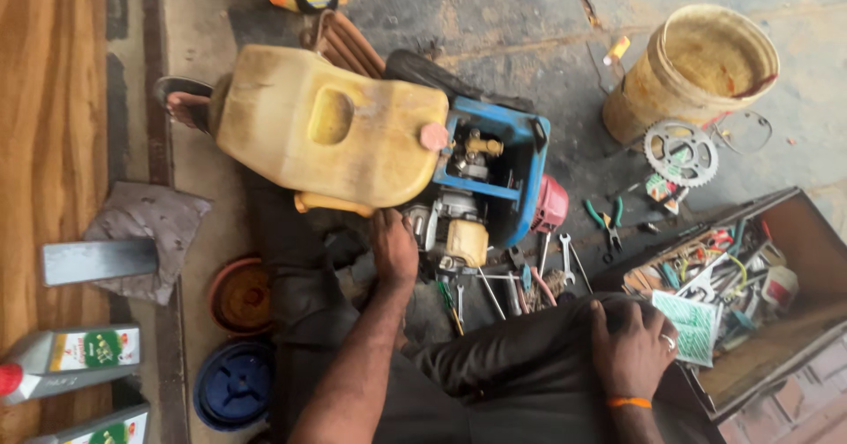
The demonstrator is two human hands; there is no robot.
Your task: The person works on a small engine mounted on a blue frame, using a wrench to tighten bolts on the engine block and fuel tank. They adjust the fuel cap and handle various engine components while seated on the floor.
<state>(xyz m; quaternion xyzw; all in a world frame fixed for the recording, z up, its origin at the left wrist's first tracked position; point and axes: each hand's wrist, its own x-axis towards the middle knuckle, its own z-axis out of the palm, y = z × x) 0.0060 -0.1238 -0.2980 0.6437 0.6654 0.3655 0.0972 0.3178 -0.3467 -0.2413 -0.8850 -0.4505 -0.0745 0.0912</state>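
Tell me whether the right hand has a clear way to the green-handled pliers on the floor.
Probably yes. The right hand rests on the person's knee, and the green-handled pliers lie in the open on the floor beyond it, with only loose spanners nearby and nothing lying over them.

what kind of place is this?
Likely a small-engine repair workshop, worked on the floor. A yellow plastic-tanked engine in a blue frame lies opened up, a steel toothed sprocket sits nearby, and a wooden box of hand tools stands open.
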